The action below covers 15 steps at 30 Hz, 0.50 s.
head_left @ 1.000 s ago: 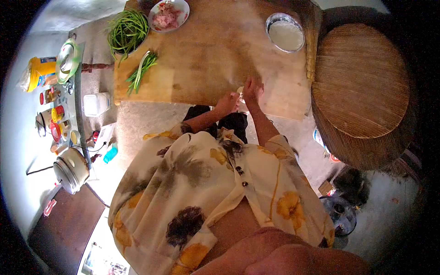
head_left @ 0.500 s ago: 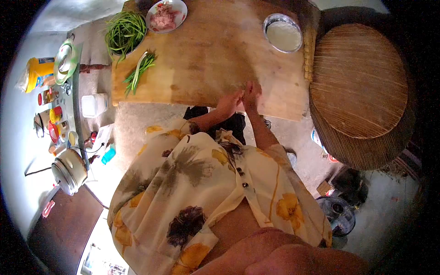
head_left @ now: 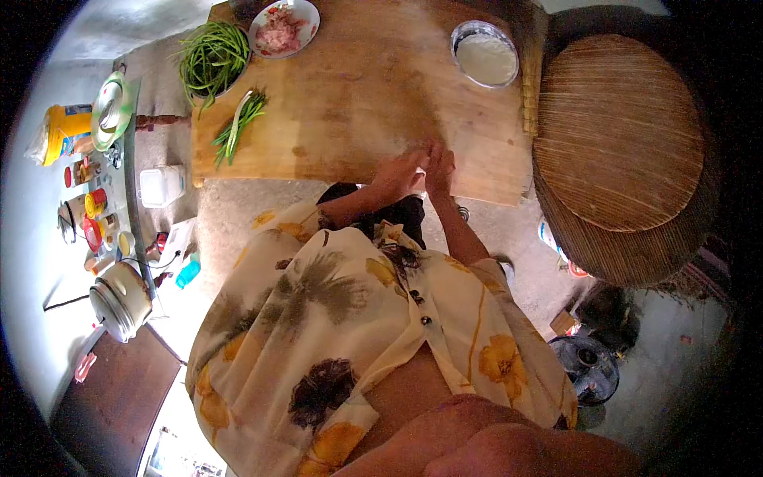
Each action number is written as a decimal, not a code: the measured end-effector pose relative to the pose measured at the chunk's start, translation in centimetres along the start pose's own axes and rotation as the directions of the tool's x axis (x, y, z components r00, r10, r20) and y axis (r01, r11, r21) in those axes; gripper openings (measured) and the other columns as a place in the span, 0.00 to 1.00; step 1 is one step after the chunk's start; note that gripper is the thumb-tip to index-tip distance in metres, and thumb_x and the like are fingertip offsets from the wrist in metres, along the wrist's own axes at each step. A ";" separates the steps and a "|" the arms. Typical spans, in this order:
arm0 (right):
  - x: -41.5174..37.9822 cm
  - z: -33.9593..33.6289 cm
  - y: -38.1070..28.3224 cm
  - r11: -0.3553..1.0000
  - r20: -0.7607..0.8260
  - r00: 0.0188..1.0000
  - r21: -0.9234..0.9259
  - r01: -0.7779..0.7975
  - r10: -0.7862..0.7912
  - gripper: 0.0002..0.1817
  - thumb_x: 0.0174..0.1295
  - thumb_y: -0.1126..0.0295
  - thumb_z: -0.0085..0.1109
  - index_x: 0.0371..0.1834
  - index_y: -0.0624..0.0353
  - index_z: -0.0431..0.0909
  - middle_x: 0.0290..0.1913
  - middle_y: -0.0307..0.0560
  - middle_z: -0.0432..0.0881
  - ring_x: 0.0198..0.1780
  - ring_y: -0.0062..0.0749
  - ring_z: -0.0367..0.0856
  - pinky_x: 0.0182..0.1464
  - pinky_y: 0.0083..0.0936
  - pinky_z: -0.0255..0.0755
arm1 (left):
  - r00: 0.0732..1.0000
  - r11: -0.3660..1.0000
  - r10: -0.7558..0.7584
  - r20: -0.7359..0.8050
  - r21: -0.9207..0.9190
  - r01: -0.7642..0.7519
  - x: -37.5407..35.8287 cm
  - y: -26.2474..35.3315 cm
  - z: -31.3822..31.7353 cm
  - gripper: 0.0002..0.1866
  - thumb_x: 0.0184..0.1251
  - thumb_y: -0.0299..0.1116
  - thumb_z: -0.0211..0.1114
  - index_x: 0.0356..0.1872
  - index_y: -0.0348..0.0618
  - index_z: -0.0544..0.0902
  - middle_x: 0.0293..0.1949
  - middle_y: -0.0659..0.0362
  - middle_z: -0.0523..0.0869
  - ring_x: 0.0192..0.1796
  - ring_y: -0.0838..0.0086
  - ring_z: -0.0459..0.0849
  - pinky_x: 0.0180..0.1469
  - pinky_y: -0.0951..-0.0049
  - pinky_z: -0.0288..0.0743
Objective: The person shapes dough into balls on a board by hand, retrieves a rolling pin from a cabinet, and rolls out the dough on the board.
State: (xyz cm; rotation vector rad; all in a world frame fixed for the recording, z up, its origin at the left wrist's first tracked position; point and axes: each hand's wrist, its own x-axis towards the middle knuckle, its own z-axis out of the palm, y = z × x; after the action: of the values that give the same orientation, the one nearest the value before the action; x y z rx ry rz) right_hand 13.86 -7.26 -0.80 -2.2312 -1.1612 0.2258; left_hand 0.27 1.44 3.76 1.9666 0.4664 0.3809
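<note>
My left hand [head_left: 399,176] and my right hand [head_left: 438,168] meet at the near edge of the wooden board [head_left: 350,103]. Their fingers are bent and pressed together, and whatever lies between them, if anything, is too small to make out. Left of the hands, a small bunch of spring onions [head_left: 238,127] lies on the board. Behind it are a heap of long green vegetables [head_left: 213,62] and a white plate of raw minced meat [head_left: 280,30]. A metal bowl with white contents [head_left: 486,56] stands at the back right.
At the right stands a large round woven lid [head_left: 624,135] on a basket. Jars and a pot [head_left: 121,298] line a shelf at the left. A white tub [head_left: 162,186] sits beside the board. A fan [head_left: 585,367] is on the floor at the lower right.
The view has shifted slightly, so the board and bowls appear a little further left. Both hands stay together at the board's edge, with the fingers slightly changed in pose.
</note>
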 end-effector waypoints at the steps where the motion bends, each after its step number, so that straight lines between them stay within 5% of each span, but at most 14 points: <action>1: -0.3 0.3 0.3 0.990 0.023 0.997 -0.113 0.079 -0.077 0.32 0.60 0.64 0.59 0.69 0.53 0.64 0.62 0.55 0.74 0.54 0.49 0.78 0.53 0.49 0.71 | 0.998 0.971 0.027 -0.055 0.239 -0.013 -0.5 1.5 -0.9 0.21 0.68 0.33 0.58 0.57 0.34 0.66 0.42 0.38 0.81 0.46 0.46 0.82 0.41 0.54 0.78; 2: 0.5 1.2 0.6 0.967 -0.027 0.993 -0.231 0.104 -0.113 0.29 0.60 0.64 0.59 0.66 0.55 0.67 0.60 0.55 0.75 0.55 0.51 0.77 0.55 0.53 0.68 | 0.998 0.970 0.028 -0.054 0.241 -0.014 -0.6 0.3 -0.4 0.21 0.68 0.33 0.58 0.57 0.34 0.66 0.42 0.38 0.81 0.46 0.46 0.82 0.41 0.54 0.78; 4: 2.0 1.6 0.1 0.932 -0.065 0.985 -0.339 0.126 -0.157 0.26 0.61 0.63 0.59 0.62 0.57 0.70 0.59 0.55 0.75 0.55 0.53 0.75 0.57 0.56 0.64 | 0.925 0.904 -0.378 0.030 -0.202 0.376 -1.1 -2.5 0.9 0.22 0.71 0.40 0.57 0.56 0.33 0.66 0.43 0.37 0.81 0.46 0.50 0.83 0.42 0.56 0.79; 6: 3.8 1.0 -1.3 0.965 -0.099 0.995 -0.258 -0.040 0.015 0.14 0.69 0.62 0.46 0.44 0.57 0.80 0.37 0.50 0.81 0.44 0.52 0.78 0.46 0.52 0.67 | 0.895 0.854 -0.419 0.151 -0.269 0.445 -0.5 -3.8 1.2 0.24 0.71 0.44 0.57 0.55 0.32 0.67 0.42 0.38 0.82 0.45 0.50 0.83 0.42 0.56 0.78; 8: 3.9 2.6 0.1 0.970 -0.148 0.989 -0.240 -0.029 -0.007 0.14 0.67 0.60 0.50 0.44 0.58 0.80 0.40 0.51 0.82 0.43 0.50 0.79 0.47 0.51 0.69 | 0.861 0.798 -0.425 0.279 -0.333 0.502 1.6 -4.2 1.8 0.26 0.71 0.48 0.56 0.53 0.32 0.68 0.41 0.38 0.82 0.44 0.51 0.84 0.43 0.56 0.78; 10: 4.2 1.8 0.0 0.973 -0.189 0.982 -0.229 -0.017 -0.028 0.15 0.66 0.58 0.54 0.44 0.59 0.79 0.43 0.53 0.83 0.42 0.47 0.80 0.48 0.49 0.70 | 0.603 0.374 -0.721 0.341 -0.541 0.753 3.1 -4.3 2.8 0.28 0.70 0.53 0.57 0.50 0.32 0.70 0.38 0.41 0.83 0.41 0.53 0.85 0.42 0.53 0.76; 11: 4.9 0.6 -0.7 0.977 -0.069 0.976 0.071 -0.200 0.204 0.16 0.66 0.58 0.54 0.42 0.60 0.80 0.38 0.52 0.83 0.38 0.47 0.80 0.45 0.45 0.71 | 0.604 0.371 -0.719 0.344 -0.544 0.752 2.9 -4.2 3.1 0.28 0.70 0.53 0.57 0.50 0.32 0.70 0.38 0.41 0.83 0.41 0.53 0.85 0.42 0.53 0.76; 12: 5.3 -0.6 -1.8 0.853 0.112 0.915 0.334 -0.401 0.387 0.17 0.67 0.57 0.54 0.39 0.62 0.80 0.32 0.52 0.83 0.35 0.46 0.80 0.42 0.41 0.73 | 0.734 0.578 -0.658 0.167 -0.514 0.634 2.5 -4.2 3.2 0.26 0.70 0.50 0.58 0.50 0.33 0.71 0.37 0.42 0.83 0.40 0.54 0.85 0.41 0.54 0.76; 14: 4.5 -1.3 -3.6 0.815 0.047 0.904 0.415 -0.405 0.425 0.16 0.67 0.58 0.53 0.37 0.63 0.80 0.31 0.52 0.83 0.33 0.37 0.79 0.37 0.36 0.72 | 0.843 0.760 -0.537 -0.004 -0.437 0.482 2.2 -2.9 2.0 0.24 0.69 0.47 0.60 0.49 0.34 0.71 0.37 0.43 0.83 0.40 0.55 0.85 0.39 0.54 0.76; 15: 3.5 -2.0 -4.6 0.769 0.000 0.885 0.495 -0.404 0.465 0.16 0.67 0.60 0.53 0.35 0.63 0.79 0.30 0.52 0.82 0.32 0.27 0.79 0.33 0.31 0.71 | 0.921 0.906 -0.389 -0.023 -0.191 0.377 1.2 0.0 0.1 0.21 0.68 0.43 0.61 0.50 0.34 0.71 0.36 0.42 0.82 0.39 0.54 0.84 0.39 0.54 0.75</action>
State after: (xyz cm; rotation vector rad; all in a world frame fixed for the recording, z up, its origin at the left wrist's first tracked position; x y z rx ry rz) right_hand 13.59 -3.35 3.93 -1.9860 -0.4268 0.5009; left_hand 1.41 1.94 3.77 1.6404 0.8132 0.2226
